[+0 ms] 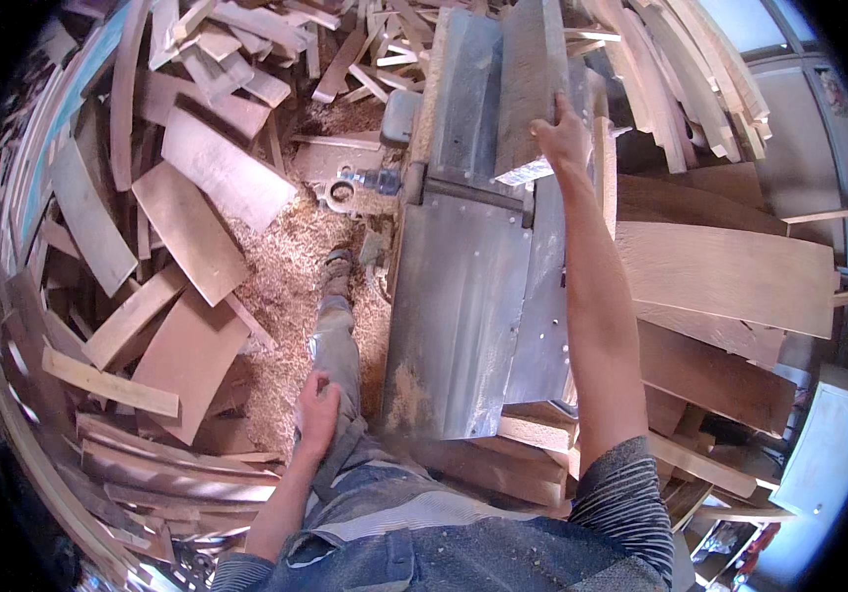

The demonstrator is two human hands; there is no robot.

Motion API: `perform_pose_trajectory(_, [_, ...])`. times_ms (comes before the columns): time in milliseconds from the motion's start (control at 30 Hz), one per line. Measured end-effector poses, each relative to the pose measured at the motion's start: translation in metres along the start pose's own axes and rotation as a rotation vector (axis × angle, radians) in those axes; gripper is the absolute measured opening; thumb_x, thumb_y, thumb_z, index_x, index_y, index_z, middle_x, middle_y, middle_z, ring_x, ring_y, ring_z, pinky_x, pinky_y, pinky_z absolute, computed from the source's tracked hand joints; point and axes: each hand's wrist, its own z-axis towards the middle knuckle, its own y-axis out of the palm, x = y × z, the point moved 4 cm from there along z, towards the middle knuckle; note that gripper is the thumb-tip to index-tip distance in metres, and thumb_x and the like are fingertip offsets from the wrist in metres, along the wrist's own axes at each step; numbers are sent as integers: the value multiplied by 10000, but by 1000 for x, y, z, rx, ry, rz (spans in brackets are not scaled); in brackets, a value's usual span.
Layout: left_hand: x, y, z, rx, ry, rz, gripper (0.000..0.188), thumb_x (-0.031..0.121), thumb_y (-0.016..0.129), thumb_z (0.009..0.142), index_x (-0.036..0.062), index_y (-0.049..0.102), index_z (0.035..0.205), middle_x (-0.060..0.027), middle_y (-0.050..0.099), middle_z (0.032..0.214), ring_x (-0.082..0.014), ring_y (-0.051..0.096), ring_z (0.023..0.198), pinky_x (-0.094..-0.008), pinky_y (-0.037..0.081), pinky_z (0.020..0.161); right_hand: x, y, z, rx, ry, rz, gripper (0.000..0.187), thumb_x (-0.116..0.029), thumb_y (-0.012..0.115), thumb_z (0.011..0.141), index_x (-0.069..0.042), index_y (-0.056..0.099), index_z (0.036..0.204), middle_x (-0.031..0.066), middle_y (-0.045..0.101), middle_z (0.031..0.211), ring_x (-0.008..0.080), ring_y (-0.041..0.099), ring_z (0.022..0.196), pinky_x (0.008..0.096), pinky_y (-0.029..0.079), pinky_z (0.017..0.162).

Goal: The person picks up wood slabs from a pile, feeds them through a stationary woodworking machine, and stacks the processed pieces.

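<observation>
My right hand (564,141) reaches far forward and grips the right edge of a wooden board (531,84). The board stands tilted over the far end of a metal-topped jointer (459,296), its pale sawn end towards me. Beneath the board's near end, the crosswise slot between the jointer's two tables (473,197) shows. My left hand (317,409) hangs beside my left leg, fingers curled in, nothing visible in it. It is apart from the machine.
Loose boards (192,232) are heaped on the left, above sawdust (291,266) on the floor. More planks (730,276) are stacked to the right of the jointer, with long boards (666,84) leaning at the far right. A pale blue cabinet (824,454) stands at the right edge.
</observation>
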Motion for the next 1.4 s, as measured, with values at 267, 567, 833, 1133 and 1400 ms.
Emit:
perform_pose_trajectory(267, [152,9,52,-429,32,-566,335,304,622,1013,51,585,1230,-53,606,1157,-155,636,981,-326,523,777,-23,-62,-123,-172,363,872,788,-101,700,811,-7,408,1537,225,698,1197,285,689,1089,367,550,923])
perform_pose_trajectory(567, [196,124,-31,-918,-303,-1315,582,547,471,1041,65,525,1361,-94,592,1250,-231,630,1064,-414,550,881,-18,-152,-468,-394,925,1933,932,-170,754,758,-32,334,1578,166,497,1507,292,531,1339,414,448,1119])
perform_pose_trajectory(833, [95,152,-143,-984,-297,-1243,676,626,439,1019,74,496,1405,-105,596,1270,-257,624,1103,-434,539,934,58,-182,-658,-495,877,1487,882,-105,792,789,-24,372,1560,147,500,1508,264,522,1350,391,435,1116])
perform_pose_trajectory(1133, [94,208,-142,-893,-80,-1173,783,714,404,994,84,463,1455,-119,601,1293,-286,618,1148,-457,526,993,75,-252,-726,-225,228,884,877,-158,918,684,8,506,1440,203,544,1450,336,535,1342,412,430,1113])
perform_pose_trajectory(1400, [131,202,-202,-632,-71,-842,558,469,635,982,54,502,1331,-124,610,1220,-276,618,1135,-436,525,980,102,-186,-771,112,1033,1145,578,-78,764,798,50,562,1324,138,696,1195,214,668,1068,335,533,935])
